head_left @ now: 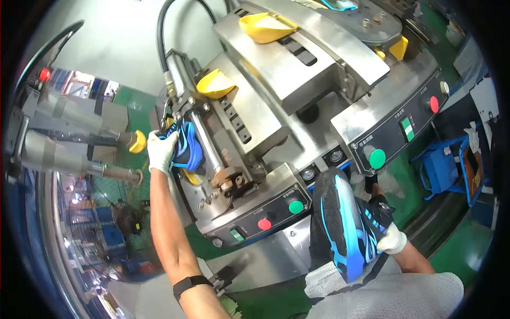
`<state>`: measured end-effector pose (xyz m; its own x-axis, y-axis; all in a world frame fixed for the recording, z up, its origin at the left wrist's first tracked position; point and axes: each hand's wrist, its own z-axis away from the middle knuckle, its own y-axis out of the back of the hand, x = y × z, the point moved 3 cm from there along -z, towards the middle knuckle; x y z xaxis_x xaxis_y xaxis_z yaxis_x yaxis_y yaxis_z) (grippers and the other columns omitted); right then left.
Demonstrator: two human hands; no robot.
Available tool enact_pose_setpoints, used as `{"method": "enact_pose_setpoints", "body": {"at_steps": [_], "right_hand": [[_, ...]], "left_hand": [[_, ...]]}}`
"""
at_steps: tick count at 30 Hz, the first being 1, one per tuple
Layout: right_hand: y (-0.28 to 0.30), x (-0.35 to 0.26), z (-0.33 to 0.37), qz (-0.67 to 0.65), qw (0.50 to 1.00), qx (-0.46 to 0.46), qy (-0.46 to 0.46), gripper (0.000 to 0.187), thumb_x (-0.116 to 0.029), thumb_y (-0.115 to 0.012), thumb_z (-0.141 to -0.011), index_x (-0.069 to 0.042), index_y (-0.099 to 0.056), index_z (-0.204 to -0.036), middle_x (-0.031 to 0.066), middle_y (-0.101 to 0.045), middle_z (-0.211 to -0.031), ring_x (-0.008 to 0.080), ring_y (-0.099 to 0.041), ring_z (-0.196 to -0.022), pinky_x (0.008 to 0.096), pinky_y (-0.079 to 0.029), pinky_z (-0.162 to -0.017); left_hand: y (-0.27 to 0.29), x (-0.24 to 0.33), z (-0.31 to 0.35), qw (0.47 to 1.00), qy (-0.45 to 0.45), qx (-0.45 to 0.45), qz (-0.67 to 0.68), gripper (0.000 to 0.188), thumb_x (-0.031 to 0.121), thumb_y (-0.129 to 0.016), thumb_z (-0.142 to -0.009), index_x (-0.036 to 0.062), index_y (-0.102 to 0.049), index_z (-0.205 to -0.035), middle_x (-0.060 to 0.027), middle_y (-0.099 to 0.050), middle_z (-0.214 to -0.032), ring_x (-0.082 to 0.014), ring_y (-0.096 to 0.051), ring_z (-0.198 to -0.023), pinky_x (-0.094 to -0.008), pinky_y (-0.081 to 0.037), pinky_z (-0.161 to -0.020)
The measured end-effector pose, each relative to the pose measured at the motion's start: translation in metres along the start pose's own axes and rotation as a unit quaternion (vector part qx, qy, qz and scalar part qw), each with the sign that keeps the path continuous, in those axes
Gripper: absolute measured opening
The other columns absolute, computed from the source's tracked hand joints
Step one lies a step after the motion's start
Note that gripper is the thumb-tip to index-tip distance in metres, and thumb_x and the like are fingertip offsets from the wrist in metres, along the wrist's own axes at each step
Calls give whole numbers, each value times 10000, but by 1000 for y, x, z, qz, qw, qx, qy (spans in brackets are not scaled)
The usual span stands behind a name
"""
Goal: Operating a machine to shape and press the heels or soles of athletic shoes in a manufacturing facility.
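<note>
My left hand (pixel 161 152), in a white glove, is closed on a blue and black sports shoe (pixel 189 150) at the left side of the press machine, next to a metal cylinder rod (pixel 206 139). Part of that shoe is hidden by the hand and the machine. Close to my body at the lower right, my right hand (pixel 392 240), also in a white glove, grips a second blue and black sports shoe (pixel 346 220). This shoe is tilted, its blue and grey sole facing up, with dark laces near the hand.
The steel machine (pixel 313 80) carries yellow cup-shaped pieces (pixel 216 84). Its front panels hold green buttons (pixel 376 158) and red buttons (pixel 264 224). Padded cylinders with a yellow tip (pixel 137 142) jut in at left. A blue stool (pixel 441 169) stands on the green floor at right.
</note>
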<state>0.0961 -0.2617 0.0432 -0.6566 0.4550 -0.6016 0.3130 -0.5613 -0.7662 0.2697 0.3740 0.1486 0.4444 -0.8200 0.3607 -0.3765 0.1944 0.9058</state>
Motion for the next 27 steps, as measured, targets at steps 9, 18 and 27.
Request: {"method": "enact_pose_setpoints", "body": {"at_steps": [9,18,27], "right_hand": [[-22,13,-17,16,999,43,-5,762,-84,-755,-839,-5,-448,-1532,58,-687,-1085,24,-440,-533,205,-307,-451],[-172,-25,-136,269,962,38,24,243,-190,-688,-970,-35,-633,-1150,-10,-644,-866,30,-462,-579,212,-373,-528],[-292,-11,-391,448,890,-23,-75,341,-339,-734,-972,-114,-691,-1226,63,-736,-1198,221,-658,-1145,455,-466,-1038]], "left_hand": [[134,47,247,971,-44,203,118,593,135,-823,-849,-71,-562,-1339,-194,-614,-1298,-230,-614,-1166,-356,-477,-1042],[59,-52,556,955,214,94,185,628,96,-831,-772,-26,-562,-1325,-167,-623,-1229,-301,-628,-1135,-394,-490,-1026],[-33,-102,626,957,257,23,133,788,243,-893,-750,42,-502,-1405,-202,-538,-1346,-425,-581,-1212,-491,-495,-1038]]}}
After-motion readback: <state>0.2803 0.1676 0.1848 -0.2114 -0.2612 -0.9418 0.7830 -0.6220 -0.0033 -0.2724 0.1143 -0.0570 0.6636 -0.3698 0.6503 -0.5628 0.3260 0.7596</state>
